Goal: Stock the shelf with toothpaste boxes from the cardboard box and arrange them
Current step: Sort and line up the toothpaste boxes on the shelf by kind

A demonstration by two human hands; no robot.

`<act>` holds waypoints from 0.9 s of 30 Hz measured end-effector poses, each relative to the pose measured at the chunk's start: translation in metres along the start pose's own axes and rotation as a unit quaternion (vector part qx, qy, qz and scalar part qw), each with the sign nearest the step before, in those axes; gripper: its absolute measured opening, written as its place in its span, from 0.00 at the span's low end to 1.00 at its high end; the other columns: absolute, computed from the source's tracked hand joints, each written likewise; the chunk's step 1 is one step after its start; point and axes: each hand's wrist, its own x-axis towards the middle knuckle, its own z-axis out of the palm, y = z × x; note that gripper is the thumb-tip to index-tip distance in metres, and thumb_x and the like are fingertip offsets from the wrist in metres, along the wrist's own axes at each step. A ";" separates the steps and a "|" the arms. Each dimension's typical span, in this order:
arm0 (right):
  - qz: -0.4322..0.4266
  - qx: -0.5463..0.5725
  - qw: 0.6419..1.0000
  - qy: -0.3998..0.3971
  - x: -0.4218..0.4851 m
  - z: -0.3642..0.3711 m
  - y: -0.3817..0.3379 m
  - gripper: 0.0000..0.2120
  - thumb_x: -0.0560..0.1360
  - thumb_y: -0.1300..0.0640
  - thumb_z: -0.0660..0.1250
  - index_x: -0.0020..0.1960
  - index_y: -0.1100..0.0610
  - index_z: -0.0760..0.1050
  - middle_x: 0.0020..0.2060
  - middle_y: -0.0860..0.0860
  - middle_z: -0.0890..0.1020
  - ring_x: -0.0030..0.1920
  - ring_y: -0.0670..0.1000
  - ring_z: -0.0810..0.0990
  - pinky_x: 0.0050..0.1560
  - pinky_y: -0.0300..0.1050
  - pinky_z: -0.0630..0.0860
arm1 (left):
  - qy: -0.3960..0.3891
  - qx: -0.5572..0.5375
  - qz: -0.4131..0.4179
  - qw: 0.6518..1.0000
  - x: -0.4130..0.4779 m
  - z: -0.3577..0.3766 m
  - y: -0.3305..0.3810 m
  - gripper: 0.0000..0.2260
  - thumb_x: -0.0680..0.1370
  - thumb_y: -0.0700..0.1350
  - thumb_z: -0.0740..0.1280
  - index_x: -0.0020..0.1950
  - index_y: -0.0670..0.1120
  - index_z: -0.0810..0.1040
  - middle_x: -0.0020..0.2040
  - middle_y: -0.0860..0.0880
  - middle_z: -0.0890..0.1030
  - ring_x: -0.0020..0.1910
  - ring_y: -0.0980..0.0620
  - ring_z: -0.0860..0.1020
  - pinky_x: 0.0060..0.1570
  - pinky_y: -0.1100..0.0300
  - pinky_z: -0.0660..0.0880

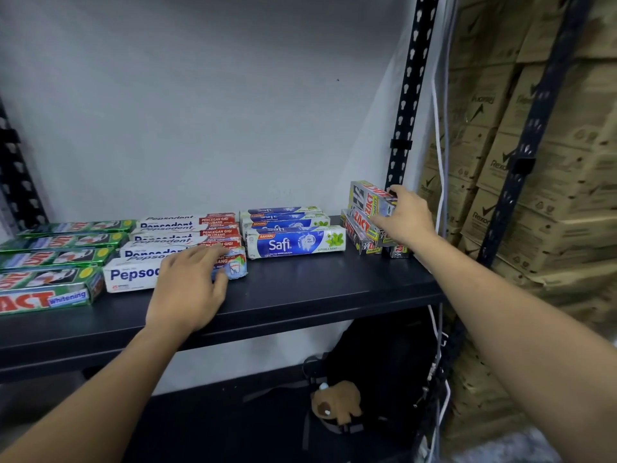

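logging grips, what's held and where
Right hand grips the silver Zact toothpaste box by its right end; left hand rests on a white Pepsodent box.

On the dark shelf (300, 289), the left hand (187, 289) lies flat on the front white toothpaste box (133, 275); the right hand (405, 217) grips the top grey box (367, 198) of the right-end stack.

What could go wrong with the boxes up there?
The grey Zact boxes are piled unevenly at the right end of the shelf; the right hand gripping the top Zact box might topple them. The left hand rests on the front Pepsodent box, which could slide crooked.
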 end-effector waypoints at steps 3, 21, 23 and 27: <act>-0.013 0.047 0.999 0.007 -0.012 -0.008 0.003 0.39 0.72 0.43 0.73 0.75 0.59 0.63 0.69 0.56 0.73 0.68 0.58 0.71 0.65 0.53 0.70 | -0.004 -0.001 -0.002 1.000 -0.001 -0.001 0.001 0.19 0.76 0.52 0.57 0.64 0.51 0.77 0.61 0.50 0.81 0.65 0.46 0.74 0.64 0.46 0.64; 0.044 -0.087 0.995 0.009 -0.077 -0.011 0.096 0.28 0.76 0.44 0.69 0.72 0.52 0.70 0.62 0.57 0.78 0.61 0.60 0.76 0.60 0.53 0.74 | 0.000 -0.016 -0.001 1.000 -0.001 -0.001 0.000 0.14 0.79 0.44 0.66 0.65 0.49 0.76 0.63 0.45 0.80 0.65 0.41 0.74 0.65 0.42 0.65; 0.049 -0.102 0.993 0.022 -0.080 -0.010 0.097 0.28 0.77 0.45 0.68 0.73 0.54 0.70 0.61 0.58 0.79 0.61 0.60 0.76 0.58 0.53 0.75 | 0.003 -0.017 -0.001 1.000 -0.001 -0.002 0.000 0.14 0.79 0.46 0.64 0.65 0.49 0.76 0.62 0.45 0.80 0.65 0.41 0.75 0.65 0.42 0.65; 0.043 -0.109 0.992 0.039 -0.093 -0.013 0.102 0.26 0.77 0.47 0.67 0.72 0.56 0.71 0.59 0.59 0.79 0.58 0.62 0.76 0.55 0.52 0.75 | 0.000 -0.026 0.000 1.000 -0.001 -0.003 0.000 0.19 0.77 0.51 0.57 0.64 0.48 0.77 0.61 0.45 0.81 0.63 0.41 0.76 0.63 0.42 0.67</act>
